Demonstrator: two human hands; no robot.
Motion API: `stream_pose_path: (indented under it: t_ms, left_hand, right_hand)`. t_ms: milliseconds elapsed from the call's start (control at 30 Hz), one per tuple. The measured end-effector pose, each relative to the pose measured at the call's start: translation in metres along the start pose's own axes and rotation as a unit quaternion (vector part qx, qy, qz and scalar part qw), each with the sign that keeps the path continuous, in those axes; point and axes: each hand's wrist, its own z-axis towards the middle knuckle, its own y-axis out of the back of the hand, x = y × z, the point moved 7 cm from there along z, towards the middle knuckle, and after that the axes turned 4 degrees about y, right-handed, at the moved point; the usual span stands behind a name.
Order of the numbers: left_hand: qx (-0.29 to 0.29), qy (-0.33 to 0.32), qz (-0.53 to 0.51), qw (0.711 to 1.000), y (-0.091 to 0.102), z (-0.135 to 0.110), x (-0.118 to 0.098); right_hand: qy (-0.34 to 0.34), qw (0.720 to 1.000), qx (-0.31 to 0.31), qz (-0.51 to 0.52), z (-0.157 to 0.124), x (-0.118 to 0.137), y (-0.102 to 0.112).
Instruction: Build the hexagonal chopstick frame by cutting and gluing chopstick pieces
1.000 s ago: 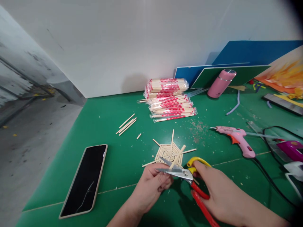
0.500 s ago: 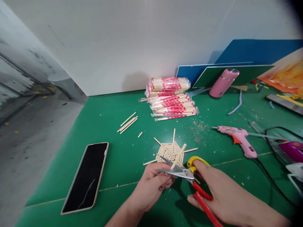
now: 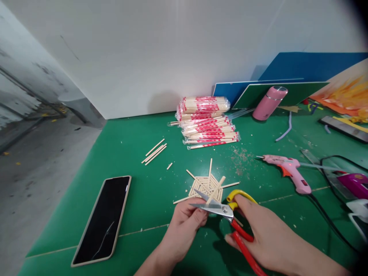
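- The stick [image 3: 217, 188] stood slanted above the table's [image 3: 138, 180] near edge, its lower end pinched in my left hand [image 3: 186, 222], whose fingers [image 3: 198, 216] were closed on it.
- The scissors [image 3: 212, 208] had their blades slightly parted around the stick, just above that hand.
- My right hand [image 3: 267, 237] gripped the scissors, fingers curled through the yellow and red handles.
- A hexagonal web [image 3: 205, 185] of glued sticks lay flat just behind the blades.
- Loose sticks [image 3: 153, 150] lay farther left, with a phone [image 3: 103, 220] face up near the left edge.
- Wrapped packs [image 3: 207, 120] were stacked by the wall, a pink bottle [image 3: 269, 103] to their right.
- A pink glue gun [image 3: 287, 170] lay well to the right.
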Motion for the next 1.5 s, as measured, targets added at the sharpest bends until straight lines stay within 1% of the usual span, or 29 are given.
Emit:
stream_pose_path:
  t_ms: [200,367,467,533,600,667,733,833,933,1033,1167,1267,1333,1500]
  left_hand:
    - [0.056,0.065,-0.013,0.996,-0.01,-0.003,0.004]
    - [0.082,0.1,-0.011,0.992,-0.011,-0.003,0.01]
    - [0.069,0.086,0.004,0.994,-0.008,-0.001,0.01]
    - [0.043,0.055,0.021,0.997,-0.003,0.001,0.007]
    - [0.014,0.024,0.048,0.998,0.002,0.002,0.003]
    - [-0.001,0.007,0.076,0.997,0.006,0.002,-0.001]
    - [-0.001,0.003,0.093,0.996,0.006,0.001,-0.003]
    - [0.011,0.008,0.08,0.997,0.002,-0.001,-0.006]
    - [0.034,0.038,0.045,0.998,-0.004,-0.003,-0.003]
    - [0.069,0.077,0.011,0.995,-0.01,-0.005,0.003]
    - [0.09,0.101,-0.013,0.991,-0.013,-0.006,0.007]
    - [0.088,0.093,-0.017,0.992,-0.014,-0.005,0.006]
    - [0.077,0.078,-0.014,0.994,-0.013,-0.003,0.005]
    - [0.018,0.014,0.001,1.0,-0.002,0.002,0.0]
  right_hand:
    - [0.027,1.0,0.012,-0.001,-0.002,0.006,0.0]
    - [0.038,0.998,0.037,0.045,-0.003,0.009,0.0]
    - [0.03,0.998,0.033,0.041,-0.003,0.007,-0.001]
    - [0.014,0.999,0.025,0.032,-0.002,0.004,-0.003]
    - [-0.003,1.0,0.002,0.018,0.0,-0.001,-0.003]
    - [-0.011,1.0,-0.014,0.004,0.002,-0.003,-0.003]
    - [-0.009,1.0,-0.012,-0.004,0.002,-0.003,-0.003]
    - [0.012,1.0,0.004,-0.001,0.001,0.004,-0.001]
    - [0.026,0.999,0.018,0.004,-0.001,0.01,0.003]
    - [0.028,0.999,0.032,0.014,-0.002,0.01,0.003]
    - [0.034,0.998,0.049,0.036,-0.005,0.009,0.001]
    - [0.037,0.998,0.042,0.038,-0.005,0.008,0.001]
    - [0.031,0.998,0.04,0.044,-0.005,0.008,0.0]
    - [-0.005,1.0,0.019,0.022,0.001,0.002,-0.001]
